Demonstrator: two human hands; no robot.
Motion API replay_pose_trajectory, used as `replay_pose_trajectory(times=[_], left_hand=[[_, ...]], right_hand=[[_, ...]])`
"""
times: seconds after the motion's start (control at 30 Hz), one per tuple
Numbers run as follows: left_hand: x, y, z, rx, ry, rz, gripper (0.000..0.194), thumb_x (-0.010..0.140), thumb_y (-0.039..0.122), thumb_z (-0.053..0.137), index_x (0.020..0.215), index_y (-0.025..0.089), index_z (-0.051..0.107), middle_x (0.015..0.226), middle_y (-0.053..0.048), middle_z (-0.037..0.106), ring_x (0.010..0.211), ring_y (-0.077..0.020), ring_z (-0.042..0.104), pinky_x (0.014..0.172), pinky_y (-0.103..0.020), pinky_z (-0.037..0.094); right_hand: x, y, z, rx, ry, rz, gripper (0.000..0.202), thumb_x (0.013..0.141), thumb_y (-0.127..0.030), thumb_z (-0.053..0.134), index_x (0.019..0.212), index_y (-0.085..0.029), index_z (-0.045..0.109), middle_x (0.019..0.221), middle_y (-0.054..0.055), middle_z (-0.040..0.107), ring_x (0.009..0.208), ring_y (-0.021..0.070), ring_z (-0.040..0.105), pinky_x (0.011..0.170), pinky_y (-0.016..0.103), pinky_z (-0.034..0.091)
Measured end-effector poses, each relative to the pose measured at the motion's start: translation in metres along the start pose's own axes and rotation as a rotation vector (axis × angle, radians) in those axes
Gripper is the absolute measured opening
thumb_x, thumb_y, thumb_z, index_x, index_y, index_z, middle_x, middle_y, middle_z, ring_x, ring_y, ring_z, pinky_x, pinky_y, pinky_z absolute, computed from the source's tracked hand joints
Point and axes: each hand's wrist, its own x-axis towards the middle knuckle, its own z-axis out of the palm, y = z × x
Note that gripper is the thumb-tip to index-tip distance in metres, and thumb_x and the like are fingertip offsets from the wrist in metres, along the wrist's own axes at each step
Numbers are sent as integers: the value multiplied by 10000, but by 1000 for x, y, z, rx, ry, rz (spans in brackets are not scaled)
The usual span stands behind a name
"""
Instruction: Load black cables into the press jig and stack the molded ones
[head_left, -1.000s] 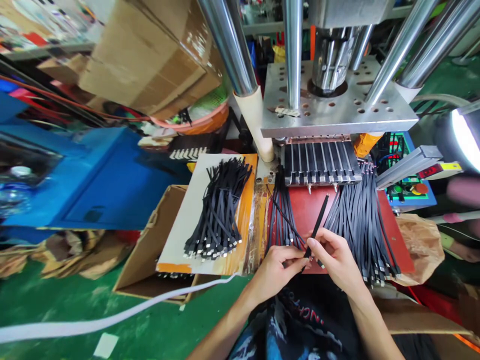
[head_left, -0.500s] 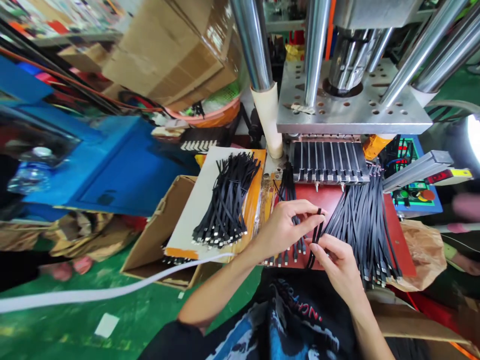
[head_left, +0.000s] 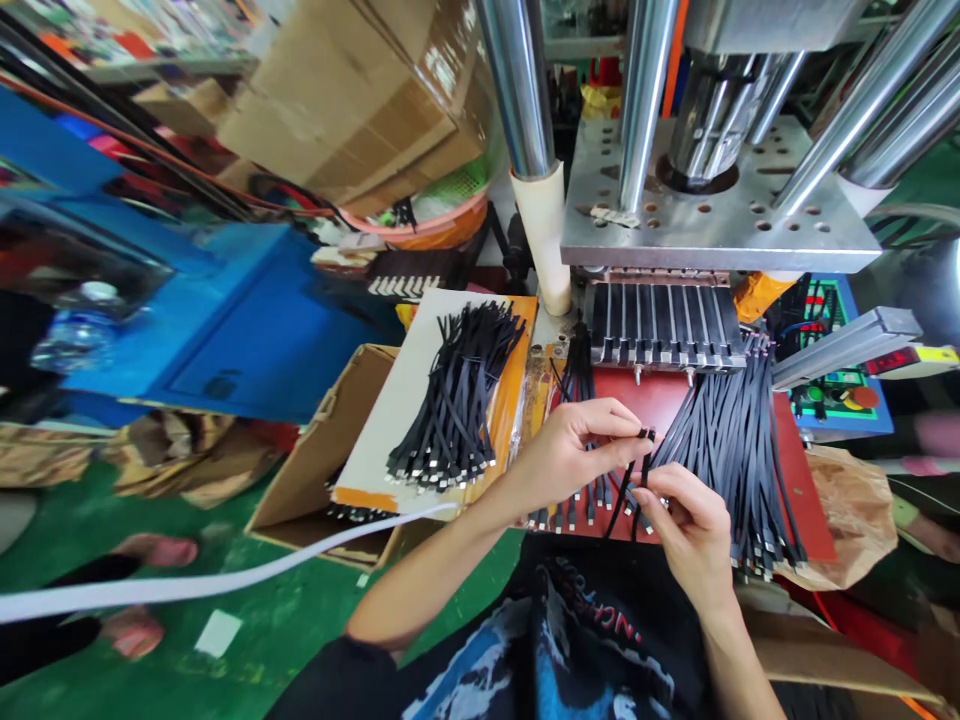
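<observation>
Between my hands, two strands of black cable [head_left: 621,500] hang down in front of my shirt. My left hand [head_left: 574,455] comes in from the left, its thumb and fingers pinched on the upper ends of the strands. Lower and to the right, my right hand [head_left: 694,525] is closed in a pinch on the strand nearer to it; its fingertips partly cover the cable. Right beside it, a thick bundle of black cables [head_left: 724,430] lies fanned out with small connectors at the near end. Loose cables partly hidden by my left hand lie behind it.
Ahead stands a metal press [head_left: 720,250] over a slotted mould [head_left: 667,325] with black cables in its slots. A tied cable bundle [head_left: 461,400] lies on a white board [head_left: 382,400] at left, above a cardboard box [head_left: 300,490]. A control panel [head_left: 836,385] sits at right.
My right hand has moved slightly right, and the held strands now hang further apart. The view has shifted a little. Another person's feet have come further into view at lower left.
</observation>
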Motion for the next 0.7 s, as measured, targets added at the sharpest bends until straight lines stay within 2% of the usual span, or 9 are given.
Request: replay_pose_trajectory(times=[0.13, 0.27, 0.33, 0.43, 0.5, 0.57, 0.63, 0.7], left_hand=[[2, 4, 2, -8, -1, 2, 180, 966, 304, 766, 918, 144, 832, 919, -73, 756, 835, -166, 701, 728, -262, 528], [13, 3, 0, 129, 93, 67, 178, 992, 288, 725, 916, 151, 809, 845, -40, 734, 781, -150, 667, 717, -262, 520], [27, -6, -9, 214, 214, 116, 209, 1011, 315, 709, 903, 161, 800, 855, -35, 728, 781, -149, 664, 705, -260, 521], [63, -30, -29, 393, 384, 209, 189, 1011, 300, 712, 912, 164, 801, 1028, -66, 744, 917, -172, 706, 791, -276, 562], [94, -46, -44, 568, 415, 231, 130, 990, 243, 737, 924, 158, 809, 1184, -107, 732, 1114, -215, 712, 1009, -343, 557], [124, -59, -56, 703, 433, 211, 114, 986, 211, 734, 935, 143, 809, 1281, -144, 708, 1272, -260, 667, 1160, -412, 490], [148, -65, -64, 760, 453, 176, 118, 1002, 188, 700, 996, 117, 794, 1287, -167, 712, 1317, -280, 643, 1190, -429, 476], [156, -67, -70, 770, 465, 152, 169, 1016, 163, 660, 1136, 85, 751, 1283, -182, 722, 1316, -284, 645, 1178, -424, 495]], right_hand=[[13, -6, 2, -39, -25, -5, 65, 1010, -207, 694, 966, -248, 719, 795, -21, 581, 640, 123, 484, 557, 262, 361], [7, -4, 12, -31, -160, 147, 300, 1021, -313, 672, 756, -212, 575, 739, -25, 530, 652, 128, 478, 596, 267, 382], [-4, -4, 16, -17, -276, 274, 314, 1022, -340, 654, 752, -209, 561, 731, -24, 555, 659, 129, 502, 608, 262, 398], [-5, -14, 6, 0, -567, 404, 293, 1036, -353, 618, 788, -198, 624, 752, -9, 629, 680, 138, 561, 620, 258, 425], [19, -23, -12, -61, -656, 358, 345, 1042, -395, 616, 760, -197, 637, 757, 2, 650, 693, 145, 570, 625, 265, 430], [65, -29, -30, -174, -579, 243, 408, 1026, -474, 643, 722, -202, 638, 713, 1, 634, 666, 147, 539, 607, 275, 410], [123, -29, -41, -243, -462, 140, 443, 978, -539, 692, 693, -206, 632, 632, -12, 596, 594, 140, 490, 561, 282, 365], [177, -22, -40, -229, -407, 99, 401, 910, -579, 754, 797, -205, 664, 638, -7, 640, 569, 146, 511, 550, 284, 370]])
